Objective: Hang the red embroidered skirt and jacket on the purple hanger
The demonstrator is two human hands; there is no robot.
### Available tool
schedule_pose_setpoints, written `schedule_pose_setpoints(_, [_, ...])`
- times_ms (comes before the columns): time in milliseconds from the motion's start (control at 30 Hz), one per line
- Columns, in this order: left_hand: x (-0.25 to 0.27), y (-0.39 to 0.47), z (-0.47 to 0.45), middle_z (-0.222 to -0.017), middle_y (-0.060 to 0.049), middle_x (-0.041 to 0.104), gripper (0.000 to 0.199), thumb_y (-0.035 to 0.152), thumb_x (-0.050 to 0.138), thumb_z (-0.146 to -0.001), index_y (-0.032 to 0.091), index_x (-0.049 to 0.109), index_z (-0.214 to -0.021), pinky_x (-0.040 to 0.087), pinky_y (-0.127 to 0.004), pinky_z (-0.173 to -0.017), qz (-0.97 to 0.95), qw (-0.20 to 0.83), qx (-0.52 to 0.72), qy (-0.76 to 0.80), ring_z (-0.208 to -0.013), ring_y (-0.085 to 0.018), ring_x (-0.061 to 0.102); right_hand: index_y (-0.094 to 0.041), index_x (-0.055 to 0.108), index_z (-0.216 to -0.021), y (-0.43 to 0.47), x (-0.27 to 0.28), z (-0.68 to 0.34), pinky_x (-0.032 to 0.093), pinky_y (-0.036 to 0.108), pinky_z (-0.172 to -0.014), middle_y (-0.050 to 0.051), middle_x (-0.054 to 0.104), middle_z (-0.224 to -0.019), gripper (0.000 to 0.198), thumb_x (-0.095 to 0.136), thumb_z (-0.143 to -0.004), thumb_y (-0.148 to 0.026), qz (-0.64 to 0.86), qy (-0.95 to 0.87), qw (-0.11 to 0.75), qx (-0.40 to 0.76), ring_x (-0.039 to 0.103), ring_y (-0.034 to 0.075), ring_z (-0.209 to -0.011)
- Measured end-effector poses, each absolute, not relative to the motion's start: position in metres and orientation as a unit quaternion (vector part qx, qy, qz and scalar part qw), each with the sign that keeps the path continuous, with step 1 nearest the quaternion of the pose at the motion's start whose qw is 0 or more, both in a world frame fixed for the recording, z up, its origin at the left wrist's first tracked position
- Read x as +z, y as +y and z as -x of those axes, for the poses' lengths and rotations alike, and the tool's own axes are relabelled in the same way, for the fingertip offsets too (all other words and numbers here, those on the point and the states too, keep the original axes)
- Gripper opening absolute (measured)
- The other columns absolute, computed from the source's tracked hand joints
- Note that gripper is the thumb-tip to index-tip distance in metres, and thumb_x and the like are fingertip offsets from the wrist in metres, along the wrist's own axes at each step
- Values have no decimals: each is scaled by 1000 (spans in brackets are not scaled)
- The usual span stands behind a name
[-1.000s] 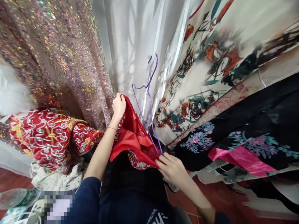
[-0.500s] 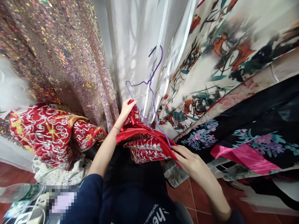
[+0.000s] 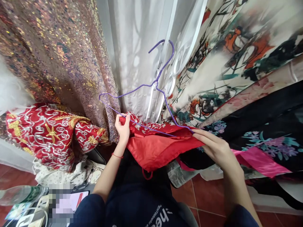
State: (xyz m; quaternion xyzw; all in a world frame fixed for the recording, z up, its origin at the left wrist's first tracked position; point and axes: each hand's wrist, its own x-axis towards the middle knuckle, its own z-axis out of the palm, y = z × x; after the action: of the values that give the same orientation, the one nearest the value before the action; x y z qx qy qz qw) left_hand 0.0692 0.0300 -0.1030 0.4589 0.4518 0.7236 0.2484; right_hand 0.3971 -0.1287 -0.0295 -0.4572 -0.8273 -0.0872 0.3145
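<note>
A red garment [image 3: 156,149] with silver embroidery is stretched between my hands above my lap, its plain red lining facing up. A purple wire hanger [image 3: 139,86] stands with its hook upward, its right end inside the garment. The hanger's left end sticks out past the cloth. With thumb and fingers, my left hand [image 3: 123,127] pinches the garment's left edge beside the hanger's lower bar. My right hand [image 3: 213,146] is closed on the garment's right end, close to the hanger's right corner. A small red loop [image 3: 147,175] hangs from the garment's lower edge.
Another embroidered red garment [image 3: 44,135] lies at left on white dotted cloth [image 3: 56,173]. A plastic bottle [image 3: 21,194] and cables are below it. Sequined fabric [image 3: 66,56], white curtain-like cloth [image 3: 132,37] and floral garments [image 3: 236,56] hang around. Red tiles [image 3: 210,201] cover the floor.
My hands have moved apart and spread the garment, turning its lining upward. The hanger has tilted, and its left end now reaches farther left outside the cloth.
</note>
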Motion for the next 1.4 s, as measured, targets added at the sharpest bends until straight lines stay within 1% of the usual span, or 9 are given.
schedule_pose_setpoints(167, [-108, 15, -83, -79, 2, 57, 27, 40, 69, -86, 19, 53, -80, 48, -24, -82, -431, 217, 764, 429, -75, -10, 56, -25, 72, -112, -102, -13, -390, 59, 31, -91, 6, 76, -110, 28, 53, -94, -12, 465, -791, 386, -97, 75, 21, -100])
schedule_pose_setpoints(367, [-110, 12, -87, -79, 2, 56, 30, 43, 69, -86, 19, 53, -79, 47, -26, -82, -438, 204, 753, 447, -75, -11, 56, -22, 73, -97, -73, -14, -362, 58, 33, -85, 5, 78, -102, 24, 51, -93, -14, 504, -638, 577, -81, 74, 21, -94])
schedule_pose_setpoints(433, [-113, 15, -85, -79, 2, 55, 30, 43, 68, -87, 19, 52, -79, 46, -26, -82, -441, 207, 749, 449, -75, -11, 55, -22, 72, -96, -62, -18, -352, 57, 33, -86, 5, 78, -99, 24, 49, -93, -15, 495, -626, 600, -57, 73, 21, -92])
schedule_pose_setpoints(567, [-120, 24, -77, -78, 2, 54, 29, 42, 67, -87, 19, 51, -79, 46, -26, -80, -445, 218, 742, 451, -75, -12, 54, -22, 68, -95, -45, -30, -341, 55, 34, -87, 6, 74, -95, 22, 46, -95, -20, 504, -691, 518, 7, 71, 21, -92])
schedule_pose_setpoints(700, [-125, 37, -71, -77, 2, 54, 26, 40, 66, -87, 19, 52, -79, 46, -27, -79, -457, 229, 732, 450, -73, -12, 54, -22, 62, -90, -34, -42, -330, 51, 29, -70, 3, 68, -80, 16, 48, -96, -28, 552, -682, 479, -30, 65, 17, -71])
schedule_pose_setpoints(800, [-126, 48, -67, -75, 2, 53, 27, 42, 65, -87, 20, 50, -78, 47, -27, -77, -460, 241, 728, 448, -72, -12, 53, -22, 59, -97, -25, -48, -317, 48, 27, -63, 2, 66, -76, 15, 47, -97, -30, 580, -664, 467, -59, 62, 16, -63])
schedule_pose_setpoints(1033, [-126, 68, -52, -76, 3, 53, 28, 44, 64, -88, 20, 51, -81, 47, -27, -76, -478, 239, 726, 433, -72, -11, 53, -21, 61, -101, -2, -56, -298, 48, 28, -64, 4, 70, -78, 21, 43, -98, -31, 576, -689, 420, -130, 65, 18, -64])
schedule_pose_setpoints(1233, [-126, 72, -52, -77, 2, 55, 30, 46, 66, -88, 19, 53, -81, 46, -27, -77, -482, 220, 723, 444, -73, -12, 54, -22, 58, -84, 5, -53, -297, 44, 26, -58, 0, 63, -66, 11, 54, -90, -31, 536, -712, 423, -165, 58, 15, -57])
schedule_pose_setpoints(1400, [-116, 75, -65, -77, 3, 53, 40, 56, 68, -83, 19, 53, -80, 47, -26, -77, -454, 225, 731, 457, -71, -11, 53, -23, 41, -66, 7, -42, -307, 34, 25, -52, -4, 46, -53, 33, 53, -96, -30, 509, -742, 397, -181, 43, 11, -48])
